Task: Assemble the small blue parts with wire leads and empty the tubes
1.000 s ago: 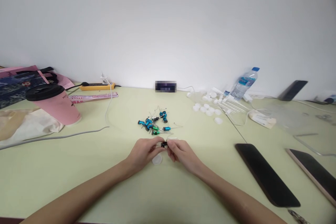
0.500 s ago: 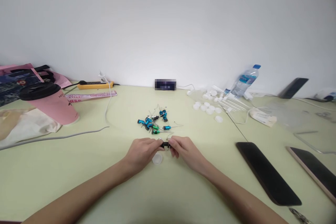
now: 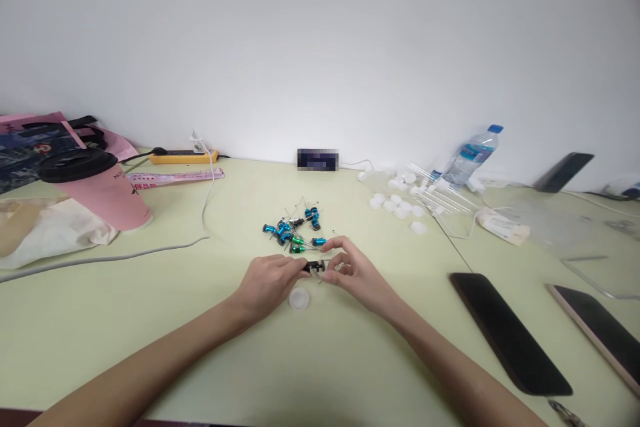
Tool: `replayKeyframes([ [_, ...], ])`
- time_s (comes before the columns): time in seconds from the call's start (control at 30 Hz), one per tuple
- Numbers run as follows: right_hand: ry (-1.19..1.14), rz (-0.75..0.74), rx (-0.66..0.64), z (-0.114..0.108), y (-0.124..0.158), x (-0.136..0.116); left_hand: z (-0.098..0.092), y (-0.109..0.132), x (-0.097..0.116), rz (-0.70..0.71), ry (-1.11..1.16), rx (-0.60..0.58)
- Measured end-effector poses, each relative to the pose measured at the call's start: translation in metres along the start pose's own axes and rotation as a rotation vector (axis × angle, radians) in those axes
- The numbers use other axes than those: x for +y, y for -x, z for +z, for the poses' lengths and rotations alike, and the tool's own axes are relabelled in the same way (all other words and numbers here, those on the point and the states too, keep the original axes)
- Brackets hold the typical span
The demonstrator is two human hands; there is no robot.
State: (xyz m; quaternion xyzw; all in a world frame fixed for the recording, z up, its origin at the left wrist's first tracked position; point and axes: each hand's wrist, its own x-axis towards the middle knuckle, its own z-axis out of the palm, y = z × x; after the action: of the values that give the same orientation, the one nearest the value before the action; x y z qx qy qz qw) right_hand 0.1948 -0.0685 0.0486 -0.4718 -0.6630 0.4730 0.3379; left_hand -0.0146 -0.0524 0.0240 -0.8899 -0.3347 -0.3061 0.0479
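Note:
A small black cylindrical part (image 3: 315, 267) with thin wire on it is pinched by its left end in the fingers of my left hand (image 3: 270, 283). At its right end is my right hand (image 3: 356, 275), thumb and forefinger spread apart, fingertips close beside the part. Whether they touch it is hard to tell. Just below lies a round white cap (image 3: 299, 299) on the pale green table (image 3: 240, 373). Beyond my hands sits a loose pile of blue parts (image 3: 283, 235) with wires, and a green part (image 3: 297, 249) lies at its near side.
White caps (image 3: 400, 207) and clear tubes lie at the back right near a water bottle (image 3: 470, 157). Two dark phones (image 3: 510, 333) rest at the right. A pink cup (image 3: 105, 193), grey cable (image 3: 125, 257) and yellow power strip (image 3: 183, 157) are at the left.
My right hand's thumb and forefinger have parted and its forefinger has lifted. More of the black part's right end shows. My left hand keeps its grip.

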Motion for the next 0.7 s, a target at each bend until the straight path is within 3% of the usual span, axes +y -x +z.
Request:
replayKeyframes([
  [0.17,0.013,-0.014,-0.086,-0.0002,-0.0008,0.0016,0.0022,0.0006,-0.0007,0.019,-0.025,0.004],
  [0.33,0.009,-0.003,0.011,-0.0040,-0.0015,0.0018,0.0021,0.0003,-0.0020,-0.017,0.000,-0.012],
  [0.5,0.048,-0.018,-0.105,-0.0032,-0.0026,0.0034,0.0032,0.0012,-0.0027,0.006,-0.013,-0.033],
  [0.7,0.028,-0.006,-0.012,-0.0039,-0.0034,0.0057,0.0041,0.0011,-0.0026,-0.016,-0.014,-0.046],
])
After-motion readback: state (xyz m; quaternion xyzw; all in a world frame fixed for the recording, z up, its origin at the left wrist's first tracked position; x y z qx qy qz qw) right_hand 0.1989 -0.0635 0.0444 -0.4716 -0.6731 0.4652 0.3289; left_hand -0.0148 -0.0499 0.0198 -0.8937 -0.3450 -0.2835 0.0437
